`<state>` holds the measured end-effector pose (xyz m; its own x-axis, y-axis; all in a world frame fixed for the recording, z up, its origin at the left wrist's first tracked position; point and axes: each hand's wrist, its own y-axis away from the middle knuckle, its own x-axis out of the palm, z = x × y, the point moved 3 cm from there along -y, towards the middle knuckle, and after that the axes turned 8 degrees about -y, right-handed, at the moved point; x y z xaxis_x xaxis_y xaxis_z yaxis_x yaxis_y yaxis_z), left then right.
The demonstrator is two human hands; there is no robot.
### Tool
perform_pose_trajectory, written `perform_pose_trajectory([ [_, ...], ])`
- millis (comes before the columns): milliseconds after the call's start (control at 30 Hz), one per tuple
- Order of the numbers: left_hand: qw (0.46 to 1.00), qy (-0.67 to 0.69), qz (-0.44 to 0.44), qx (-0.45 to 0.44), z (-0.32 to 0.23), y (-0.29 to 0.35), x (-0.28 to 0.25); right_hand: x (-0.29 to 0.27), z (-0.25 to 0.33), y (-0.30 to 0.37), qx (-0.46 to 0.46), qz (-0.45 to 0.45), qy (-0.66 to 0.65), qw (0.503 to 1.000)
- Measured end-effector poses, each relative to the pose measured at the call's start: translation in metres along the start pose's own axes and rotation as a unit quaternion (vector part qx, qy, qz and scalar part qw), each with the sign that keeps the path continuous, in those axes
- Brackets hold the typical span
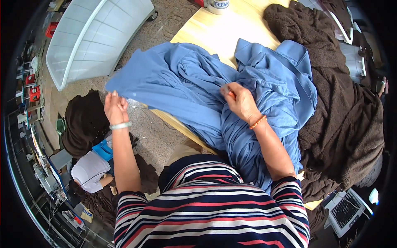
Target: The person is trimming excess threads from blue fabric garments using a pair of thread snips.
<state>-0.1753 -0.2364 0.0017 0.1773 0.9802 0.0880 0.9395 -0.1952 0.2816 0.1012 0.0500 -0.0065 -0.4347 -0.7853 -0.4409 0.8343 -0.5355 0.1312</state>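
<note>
A large blue cloth point(178, 78) lies in loose folds across the table and hangs over its near left edge. At the far left corner of the cloth, my left hand point(116, 108) is closed, pinching its edge and holding that side stretched out over the floor. My right hand point(242, 101) is closed above the middle of the cloth, around a small orange thing point(231, 94) mostly hidden by the fingers; its kind is not clear. To the right of that hand the cloth is bunched into a thick heap.
Dark brown fleecy fabric point(339, 120) is piled along the right. The pale wooden table point(219, 29) bears a white cup point(218, 5) at its far end. A white wheeled bin point(95, 37) stands at far left. Another person point(91, 171) sits at left, near brown cloth point(84, 124).
</note>
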Motion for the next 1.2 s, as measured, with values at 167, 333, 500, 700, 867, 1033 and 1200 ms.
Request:
perform_pose_trajectory([
  [167, 0.993, -0.114, -0.04, 0.013, 0.016, 0.007, -0.013, 0.036, 0.035, 0.016, -0.042, 0.127, -0.033, 0.991],
  [333, 0.974, -0.17, 0.134, 0.067, -0.048, -0.005, 0.099, 0.063, 0.025, 0.027, -0.066, 0.137, 0.022, 0.988],
  [500, 0.939, -0.153, 0.296, 0.081, -0.032, -0.001, 0.183, 0.018, -0.008, 0.012, 0.136, 0.013, 0.044, 0.99],
  [700, 0.922, -0.307, 0.234, 0.023, 0.047, 0.043, 0.106, 0.007, -0.004, 0.021, 0.087, -0.022, 0.089, 0.992],
  [867, 0.926, -0.194, 0.235, -0.224, 0.072, 0.076, 0.087, 0.015, 0.036, 0.0, -0.069, -0.001, 0.052, 0.996],
  [1033, 0.912, -0.103, 0.183, -0.353, 0.078, 0.083, 0.111, 0.014, 0.035, -0.01, 0.004, 0.104, 0.384, 0.917],
  [1200, 0.893, -0.193, 0.133, -0.385, 0.093, 0.062, 0.123, -0.02, 0.017, 0.017, 0.012, 0.119, 0.441, 0.89],
])
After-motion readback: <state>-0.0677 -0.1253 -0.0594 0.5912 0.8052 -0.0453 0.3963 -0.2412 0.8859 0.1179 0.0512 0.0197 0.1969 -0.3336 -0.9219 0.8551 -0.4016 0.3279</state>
